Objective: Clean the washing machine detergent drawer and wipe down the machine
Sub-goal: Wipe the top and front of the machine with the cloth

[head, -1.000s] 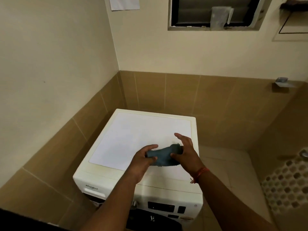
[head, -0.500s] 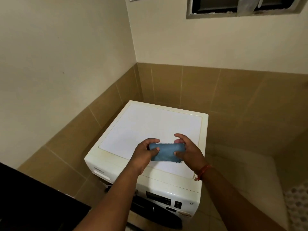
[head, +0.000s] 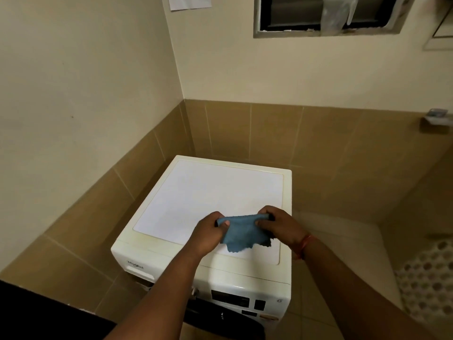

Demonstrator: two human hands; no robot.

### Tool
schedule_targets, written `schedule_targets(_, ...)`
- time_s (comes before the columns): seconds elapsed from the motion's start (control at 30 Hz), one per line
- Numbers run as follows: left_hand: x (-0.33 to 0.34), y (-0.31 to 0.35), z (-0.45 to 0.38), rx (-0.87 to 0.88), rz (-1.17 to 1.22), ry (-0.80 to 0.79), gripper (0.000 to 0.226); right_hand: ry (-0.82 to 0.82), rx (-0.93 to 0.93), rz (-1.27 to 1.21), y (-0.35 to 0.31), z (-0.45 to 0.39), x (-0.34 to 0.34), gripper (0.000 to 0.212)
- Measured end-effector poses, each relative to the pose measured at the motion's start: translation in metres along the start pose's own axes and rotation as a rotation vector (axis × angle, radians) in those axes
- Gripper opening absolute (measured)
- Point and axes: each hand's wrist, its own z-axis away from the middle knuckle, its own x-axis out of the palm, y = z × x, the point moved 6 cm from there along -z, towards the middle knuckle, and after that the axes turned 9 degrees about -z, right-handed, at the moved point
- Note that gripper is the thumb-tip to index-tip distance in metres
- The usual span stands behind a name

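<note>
A small blue microfibre cloth (head: 245,233) hangs in the lower centre of the frame, stretched between two bare hands above the front part of the machine's lid; its ragged lower edge droops toward the lid, though contact with the surface cannot be judged. The left hand (head: 208,233) is closed on the cloth's left upper corner, thumb and fingers pinching the fabric. The right hand (head: 279,223) is likewise closed on the right upper corner; a thin red thread band (head: 304,244) circles its wrist. Both forearms enter from the bottom edge of the frame.

Beneath the cloth stands the white front-loading washing machine (head: 208,197), occupying the centre and lower centre, with a flat pale lid framed by a cream border. On its front face, the detergent drawer panel (head: 137,267) with a dark logo sits at lower left and is shut; a dark display and buttons (head: 235,299) lie at lower right, above the dark door.

The machine is set in a corner. Tan rectangular wall tiles (head: 269,133) cover the lower walls, with cream painted plaster (head: 85,69) above. A dark framed window opening (head: 326,15) occupies the upper right, and a white paper sheet (head: 190,2) is fixed at the upper centre. A small metal wall fitting (head: 436,117) projects at mid right.
</note>
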Motion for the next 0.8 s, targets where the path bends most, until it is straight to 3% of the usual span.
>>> schedule_targets(0.07,0.01,-0.007,0.005,-0.105,0.17,-0.184,0.013,0.02,0.111,-0.126,0.013,-0.002,0.002,0.007)
schedule_targets(0.13,0.025,-0.017,0.013,-0.271,0.311,-0.341,0.014,0.055,0.196,-0.078,0.028,-0.006,0.004,0.014)
schedule_targets(0.23,0.041,-0.039,0.023,-0.312,0.071,-0.473,0.019,0.111,0.256,0.233,0.051,-0.014,0.006,0.036)
schedule_targets(0.33,0.043,-0.065,0.017,-0.145,-0.352,-0.324,0.026,0.141,0.28,0.597,0.069,-0.01,0.014,0.053)
schedule_targets(0.43,0.039,-0.081,0.013,-0.064,-0.398,-0.165,0.023,0.112,0.117,0.736,0.067,0.002,0.041,0.054)
schedule_targets(0.53,0.037,-0.092,0.01,0.06,-0.478,-0.062,0.026,-0.051,-0.043,0.929,0.071,0.006,0.081,0.061)
schedule_targets(0.7,0.042,-0.107,0.014,0.157,-0.652,0.034,0.045,-0.136,-0.023,1.1,0.108,0.001,0.111,0.075)
schedule_targets(0.8,0.046,-0.118,0.023,0.122,-0.747,0.003,0.056,-0.1,-0.022,1.143,0.125,0.015,0.11,0.069)
